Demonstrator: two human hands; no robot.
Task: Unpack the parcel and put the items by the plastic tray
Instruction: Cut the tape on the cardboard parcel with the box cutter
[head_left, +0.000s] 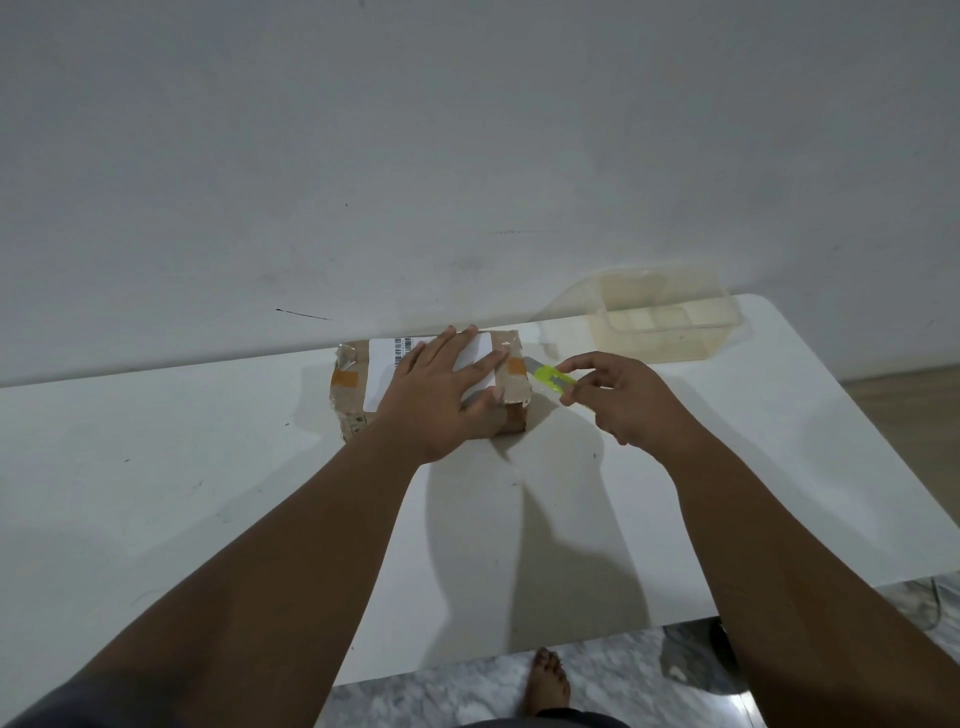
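Small brown cardboard parcel, wrapped in clear tape with orange tape patches and a white shipping label with barcode on top, sits on the white tabletop at the far edge, against the grey-white wall. Parcel is closed, tape looks intact as far as visible.

Left hand lies flat on top of the parcel, fingers spread, palm over the label, thumb down along the near right corner. Pressing on it, not gripping around it.

Right hand is just right of the parcel, fingers pinched on a small lime-green plastic box cutter. The cutter's tip points at the parcel's upper right edge, at or touching the taped corner; actual contact can't be confirmed. Blade extension too small to tell.

Clear rectangular plastic tray with shallow walls stands right of the parcel and further back, near the tabletop's far right corner, well apart from both hands. Inside appears divided into sections; contents can't be made out.

A bare foot shows on the grey marbled floor, on the near side of the tabletop from the parcel.
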